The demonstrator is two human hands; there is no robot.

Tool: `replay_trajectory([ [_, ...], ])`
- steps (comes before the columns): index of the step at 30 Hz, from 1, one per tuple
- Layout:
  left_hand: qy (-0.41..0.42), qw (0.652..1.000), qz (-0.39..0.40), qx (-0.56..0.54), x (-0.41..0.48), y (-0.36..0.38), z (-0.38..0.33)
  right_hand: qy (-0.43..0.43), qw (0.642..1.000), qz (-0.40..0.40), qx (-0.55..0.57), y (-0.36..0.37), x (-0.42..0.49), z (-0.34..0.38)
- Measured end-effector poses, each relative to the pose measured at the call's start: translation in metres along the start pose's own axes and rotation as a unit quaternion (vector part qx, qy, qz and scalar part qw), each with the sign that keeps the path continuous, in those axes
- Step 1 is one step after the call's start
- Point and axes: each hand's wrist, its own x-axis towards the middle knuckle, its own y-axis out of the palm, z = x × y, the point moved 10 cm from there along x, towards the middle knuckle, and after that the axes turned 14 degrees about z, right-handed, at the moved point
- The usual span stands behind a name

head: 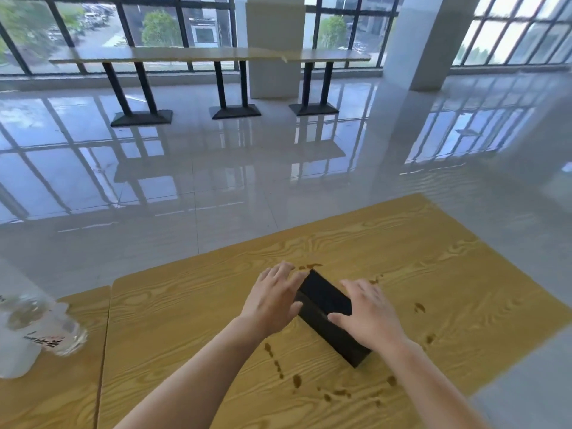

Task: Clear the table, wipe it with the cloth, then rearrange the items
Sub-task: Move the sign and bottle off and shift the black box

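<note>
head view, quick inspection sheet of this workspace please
surface: wooden table, brown spill spots scattered over it
job's things: black box lying on the table; cloth not seen
clutter: clear bottle at far left, on the neighbouring tabletop
hands: left hand and right hand flank the box, fingers fairly straight, touching it
cables: nothing seen
surroundings: glossy floor, long tables by the windows
</note>
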Motion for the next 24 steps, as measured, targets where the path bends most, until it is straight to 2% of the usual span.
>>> replay_trajectory([
  [9, 0.051, 0.985, 0.132, 0.1, 0.063, 0.054, -0.023, 0.042, 0.996, 0.084, -0.007, 0.04, 0.015, -0.045],
  [13, 0.079, 0.97, 0.185, 0.139, 0.083, 0.077, -0.028, 0.039, 0.995, 0.094, -0.013, 0.051, 0.023, -0.05],
  [18, 0.111, 0.965, 0.195, 0.135, 0.093, 0.084, -0.032, 0.026, 0.996, 0.086, -0.002, 0.057, 0.029, -0.051],
  [24, 0.134, 0.97, 0.173, 0.109, 0.09, 0.073, -0.034, 0.009, 0.998, 0.056, 0.002, 0.05, 0.029, -0.047],
])
